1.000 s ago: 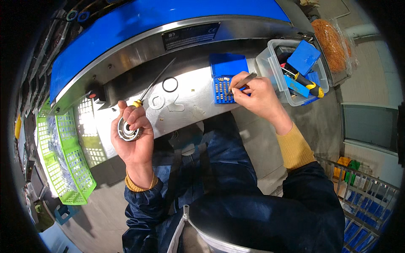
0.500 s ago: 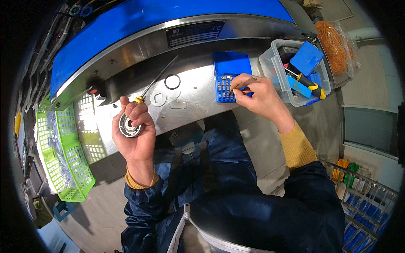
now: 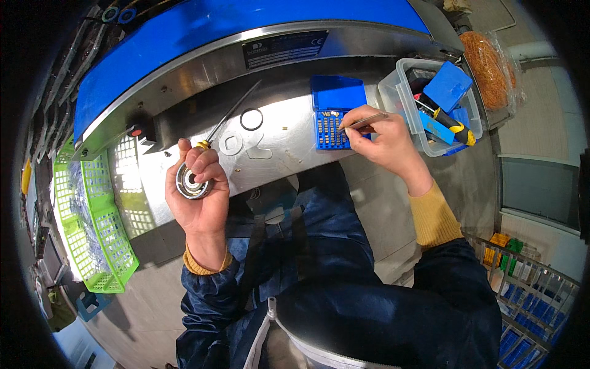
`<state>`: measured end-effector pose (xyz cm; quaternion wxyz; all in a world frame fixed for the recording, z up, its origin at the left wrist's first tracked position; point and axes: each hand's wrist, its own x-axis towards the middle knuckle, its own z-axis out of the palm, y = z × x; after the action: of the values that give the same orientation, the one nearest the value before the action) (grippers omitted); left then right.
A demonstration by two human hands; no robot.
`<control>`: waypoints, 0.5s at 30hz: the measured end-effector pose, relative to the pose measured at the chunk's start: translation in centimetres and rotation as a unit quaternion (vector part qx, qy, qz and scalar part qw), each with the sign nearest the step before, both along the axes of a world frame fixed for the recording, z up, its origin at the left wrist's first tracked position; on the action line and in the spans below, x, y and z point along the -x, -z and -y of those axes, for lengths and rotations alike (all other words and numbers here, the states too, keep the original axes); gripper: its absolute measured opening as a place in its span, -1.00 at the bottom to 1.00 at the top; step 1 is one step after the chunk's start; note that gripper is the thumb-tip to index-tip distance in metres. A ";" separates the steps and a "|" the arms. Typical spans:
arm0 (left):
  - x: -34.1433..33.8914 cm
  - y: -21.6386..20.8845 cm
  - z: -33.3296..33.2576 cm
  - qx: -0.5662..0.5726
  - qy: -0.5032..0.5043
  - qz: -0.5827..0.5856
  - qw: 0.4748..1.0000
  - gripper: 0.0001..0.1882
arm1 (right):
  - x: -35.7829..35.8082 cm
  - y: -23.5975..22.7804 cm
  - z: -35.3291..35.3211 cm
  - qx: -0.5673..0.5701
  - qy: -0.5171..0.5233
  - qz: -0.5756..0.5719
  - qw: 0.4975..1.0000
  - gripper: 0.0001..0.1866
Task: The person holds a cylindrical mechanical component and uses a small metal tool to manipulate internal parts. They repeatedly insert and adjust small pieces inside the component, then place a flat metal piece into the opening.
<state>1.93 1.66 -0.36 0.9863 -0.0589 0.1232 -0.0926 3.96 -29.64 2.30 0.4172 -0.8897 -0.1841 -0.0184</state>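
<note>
My left hand (image 3: 200, 194) is closed around a round metal ball bearing (image 3: 193, 182), its ringed face showing. A screwdriver (image 3: 230, 117) with a long thin shaft runs beyond those fingers; its yellow handle is mostly hidden by them, so I cannot tell whether the hand touches it. My right hand (image 3: 384, 138) pinches metal tweezers (image 3: 367, 120), their tip over the open blue case (image 3: 319, 145). Rows of small metal blocks (image 3: 329, 126) fill the case's slots. Whether the tips grip a block is too small to tell.
On the steel bench (image 3: 289, 157) lie a black ring (image 3: 251, 119), a pale flat washer (image 3: 230, 143) and a clear cut piece (image 3: 261, 149). A clear bin (image 3: 402, 92) of tools stands right of the case. Green baskets (image 3: 110, 246) are at left; a blue-topped machine (image 3: 258, 21) borders the back.
My right hand has shifted slightly right, and the tweezers lie flatter, showing more of the case. My left hand has moved slightly right with the bearing.
</note>
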 end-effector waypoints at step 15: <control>0.1 -0.1 0.1 0.005 -0.001 0.004 1.000 -0.76 | -0.3 0.4 -0.3 0.025 -0.025 0.024 0.999 -0.92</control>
<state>1.85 1.56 -0.25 0.9866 -0.0631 0.1189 -0.0925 4.30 -29.30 1.86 0.3910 -0.8941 -0.2171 -0.0246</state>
